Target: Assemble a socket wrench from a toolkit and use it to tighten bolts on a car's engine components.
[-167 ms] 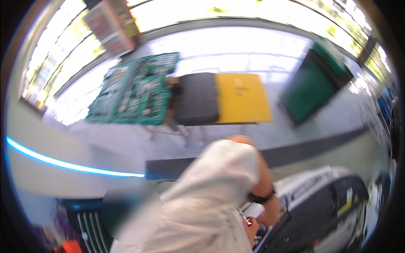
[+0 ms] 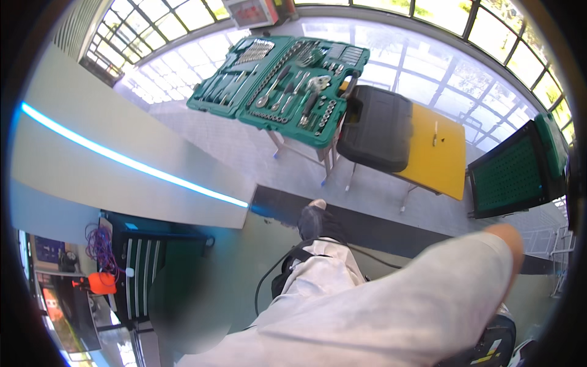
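Black casing [image 2: 498, 338] is looking stiff, probably heavy, best held by its rim; both hands are hiding, grip untellable.

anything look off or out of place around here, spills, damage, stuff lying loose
A small slim item lies loose on the yellow tabletop, outside the open green tool case. Purplish cables sit in a messy tangle by the drawer cabinet. No spill or damage is visible.
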Demonstrator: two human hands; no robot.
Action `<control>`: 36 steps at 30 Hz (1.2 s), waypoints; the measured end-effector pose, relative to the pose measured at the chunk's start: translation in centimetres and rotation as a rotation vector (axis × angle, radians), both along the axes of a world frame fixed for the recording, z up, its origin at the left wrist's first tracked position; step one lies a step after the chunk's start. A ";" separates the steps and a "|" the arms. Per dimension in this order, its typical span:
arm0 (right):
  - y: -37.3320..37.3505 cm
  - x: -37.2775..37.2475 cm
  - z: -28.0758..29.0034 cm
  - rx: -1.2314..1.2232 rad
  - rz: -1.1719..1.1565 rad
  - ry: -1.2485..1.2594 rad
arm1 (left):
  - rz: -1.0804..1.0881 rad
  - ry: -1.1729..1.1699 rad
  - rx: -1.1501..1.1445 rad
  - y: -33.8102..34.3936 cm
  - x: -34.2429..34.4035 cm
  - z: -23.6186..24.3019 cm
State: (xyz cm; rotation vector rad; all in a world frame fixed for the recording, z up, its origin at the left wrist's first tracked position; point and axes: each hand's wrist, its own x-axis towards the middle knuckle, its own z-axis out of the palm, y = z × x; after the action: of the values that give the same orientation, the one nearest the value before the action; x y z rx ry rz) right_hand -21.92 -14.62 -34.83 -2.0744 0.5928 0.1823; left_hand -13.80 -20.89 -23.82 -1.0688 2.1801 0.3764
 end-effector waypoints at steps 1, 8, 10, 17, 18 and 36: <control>1.4 2.4 -0.2 0.011 0.044 -0.007 | 0.055 -0.023 -0.011 1.2 1.7 -0.3; 11.5 9.4 1.0 -0.029 0.245 0.042 | 0.177 -0.103 -0.150 9.0 6.8 1.8; 14.7 11.2 1.9 0.003 0.314 0.048 | 0.265 -0.051 -0.179 10.6 8.6 3.3; 23.0 18.9 3.2 0.013 0.509 0.132 | 0.367 -0.018 -0.262 17.4 15.6 4.3; 22.3 20.4 4.8 -0.060 0.472 0.111 | 0.300 -0.058 -0.326 17.4 15.2 5.8; 20.2 33.2 -3.9 -0.008 0.677 0.185 | 0.335 -0.254 -0.306 20.1 20.6 4.4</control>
State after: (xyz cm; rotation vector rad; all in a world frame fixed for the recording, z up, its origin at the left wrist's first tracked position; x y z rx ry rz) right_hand 11.24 5.56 -38.69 -2.2104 -0.0275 0.7649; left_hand 6.76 -0.74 -19.43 -1.5678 1.8703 0.0445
